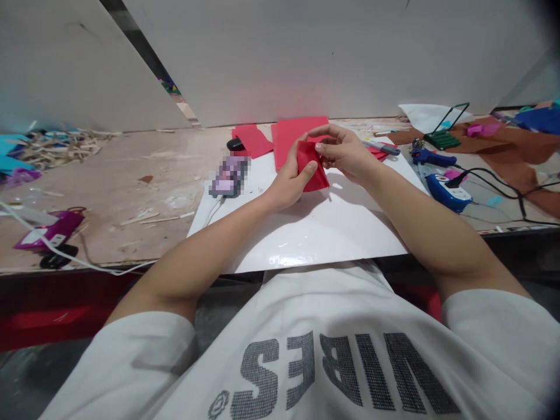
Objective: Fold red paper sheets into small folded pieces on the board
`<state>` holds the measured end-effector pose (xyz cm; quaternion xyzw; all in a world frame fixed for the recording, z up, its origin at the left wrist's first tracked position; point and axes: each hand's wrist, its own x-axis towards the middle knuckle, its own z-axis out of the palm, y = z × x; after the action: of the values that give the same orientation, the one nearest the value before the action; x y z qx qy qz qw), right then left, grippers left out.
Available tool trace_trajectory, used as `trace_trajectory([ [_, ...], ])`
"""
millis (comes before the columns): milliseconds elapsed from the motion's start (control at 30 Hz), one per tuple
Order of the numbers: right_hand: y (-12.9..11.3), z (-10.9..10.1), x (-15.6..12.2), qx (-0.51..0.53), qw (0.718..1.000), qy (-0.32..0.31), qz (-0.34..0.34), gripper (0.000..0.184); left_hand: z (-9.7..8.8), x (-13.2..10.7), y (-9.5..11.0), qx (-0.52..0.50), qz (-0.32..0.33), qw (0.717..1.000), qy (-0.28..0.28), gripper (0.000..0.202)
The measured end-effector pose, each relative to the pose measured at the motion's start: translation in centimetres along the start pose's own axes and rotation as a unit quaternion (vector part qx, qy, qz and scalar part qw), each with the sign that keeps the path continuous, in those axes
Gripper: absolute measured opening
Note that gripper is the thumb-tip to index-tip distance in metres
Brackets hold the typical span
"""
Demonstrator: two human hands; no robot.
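Observation:
A small folded piece of red paper (311, 175) is held up over the white board (336, 233), between both hands. My left hand (289, 182) grips it from the left, thumb across its front. On its upper right edge, my right hand (343, 153) pinches the paper with thumb and fingers. Just behind the hands lies a larger stack of red sheets (286, 131). A smaller red piece (252, 141) rests to its left, partly over a black object (235, 144). Close to my right wrist, a grey-handled cutter (385, 147) lies on more red scraps.
A phone (230, 176) with a white cable sits left of my hands. Rightward are a blue glue gun (435, 157), a green stand (443, 139) and a blue power socket (449, 192) with black cords. Wood sticks (65, 149) and a purple socket (52, 230) are at left.

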<state>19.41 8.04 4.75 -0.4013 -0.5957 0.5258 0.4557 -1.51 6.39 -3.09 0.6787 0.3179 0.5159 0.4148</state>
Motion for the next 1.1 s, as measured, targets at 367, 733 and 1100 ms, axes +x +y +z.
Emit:
trace_trajectory([
  [367,2.3,-0.2,1.4,-0.073,0.997,0.012,-0.033,0.051,0.4,-0.2,1.5,-0.025,-0.036,0.999,0.017,0.079],
  [733,3.8,3.2,0.3,0.025,0.997,0.059,-0.031,0.078,0.7,-0.2,1.9,-0.009,-0.018,0.997,0.076,0.063],
  [1100,4.8,2.7,0.2,0.094,0.993,0.018,-0.074,0.088,0.4,0.0,1.4,0.025,0.025,0.995,0.088,0.081],
])
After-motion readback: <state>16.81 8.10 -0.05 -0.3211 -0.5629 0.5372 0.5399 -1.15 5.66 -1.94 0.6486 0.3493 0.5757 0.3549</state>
